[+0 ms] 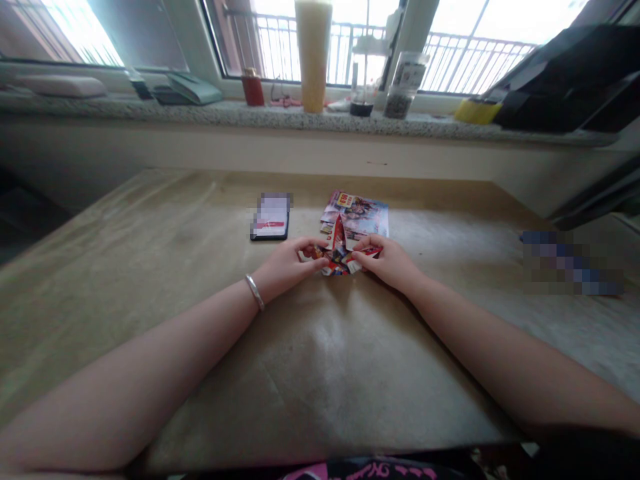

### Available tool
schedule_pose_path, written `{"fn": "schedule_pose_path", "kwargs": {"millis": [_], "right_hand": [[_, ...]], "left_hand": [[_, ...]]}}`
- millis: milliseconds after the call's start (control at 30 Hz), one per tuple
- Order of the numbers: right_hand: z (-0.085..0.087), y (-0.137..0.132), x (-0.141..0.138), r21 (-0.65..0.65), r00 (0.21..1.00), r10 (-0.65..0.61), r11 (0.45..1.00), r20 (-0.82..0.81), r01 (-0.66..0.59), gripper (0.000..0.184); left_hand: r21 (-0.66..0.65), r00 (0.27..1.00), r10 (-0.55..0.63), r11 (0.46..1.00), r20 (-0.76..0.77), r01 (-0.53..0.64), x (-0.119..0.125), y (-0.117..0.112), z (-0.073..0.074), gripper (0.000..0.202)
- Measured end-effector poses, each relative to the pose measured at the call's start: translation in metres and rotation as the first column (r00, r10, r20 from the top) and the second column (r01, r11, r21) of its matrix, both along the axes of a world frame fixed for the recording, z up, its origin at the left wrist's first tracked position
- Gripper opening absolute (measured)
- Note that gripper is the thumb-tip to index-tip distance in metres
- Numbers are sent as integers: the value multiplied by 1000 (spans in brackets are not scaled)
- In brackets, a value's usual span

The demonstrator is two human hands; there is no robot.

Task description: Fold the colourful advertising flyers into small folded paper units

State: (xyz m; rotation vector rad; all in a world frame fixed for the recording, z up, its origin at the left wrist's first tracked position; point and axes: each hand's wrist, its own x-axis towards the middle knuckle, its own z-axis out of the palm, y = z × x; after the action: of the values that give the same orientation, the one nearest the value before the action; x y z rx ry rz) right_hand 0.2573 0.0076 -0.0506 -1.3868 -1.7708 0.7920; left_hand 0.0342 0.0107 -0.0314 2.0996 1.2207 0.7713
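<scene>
Between my two hands is a folded piece of colourful printed paper (340,257), mostly red, white and dark, with a pointed peak standing up in its middle. My left hand (299,259) pinches its left side between thumb and fingers. On the right side, my right hand (379,258) grips it the same way. The paper is just above or on the table; I cannot tell which. Right behind it lie printed leaflets (367,213) with a yellow label, partly covered by the folded paper's tip.
A phone (271,217) with a lit screen lies left of the leaflets. A blurred bluish object (570,263) is at the table's (310,373) far right. Along the granite windowsill (280,120) stand a tall yellow cylinder (313,60), a red bottle (253,88), a clear container (404,87) and a black bag (555,83).
</scene>
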Motion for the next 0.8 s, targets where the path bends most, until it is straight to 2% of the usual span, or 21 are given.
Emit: {"fn": "schedule_pose_path", "kwargs": {"millis": [167, 333, 433, 567, 700, 800], "right_hand": [[5, -3, -3, -70, 1000, -3, 998, -19, 1, 18], [7, -5, -8, -27, 1000, -30, 999, -5, 30, 16], [6, -5, -10, -78, 996, -16, 997, -91, 8, 19], [3, -5, -10, -154, 961, 42, 984, -273, -87, 29], [0, -3, -10, -155, 947, 39, 984, -318, -92, 27], [1, -3, -11, -153, 961, 8, 987, -276, -53, 24]], "left_hand": [[-23, 996, -56, 998, 67, 58, 0, 1, -5, 36], [10, 985, -89, 996, 145, 88, 1, 1, -10, 34], [82, 991, -75, 994, 114, 66, 1, 1, -9, 33], [134, 995, -54, 990, 79, 43, 2, -1, -5, 32], [59, 977, -82, 996, 199, 71, 1, 0, -6, 36], [-31, 936, -127, 989, 327, 145, 0, 1, -10, 53]]}}
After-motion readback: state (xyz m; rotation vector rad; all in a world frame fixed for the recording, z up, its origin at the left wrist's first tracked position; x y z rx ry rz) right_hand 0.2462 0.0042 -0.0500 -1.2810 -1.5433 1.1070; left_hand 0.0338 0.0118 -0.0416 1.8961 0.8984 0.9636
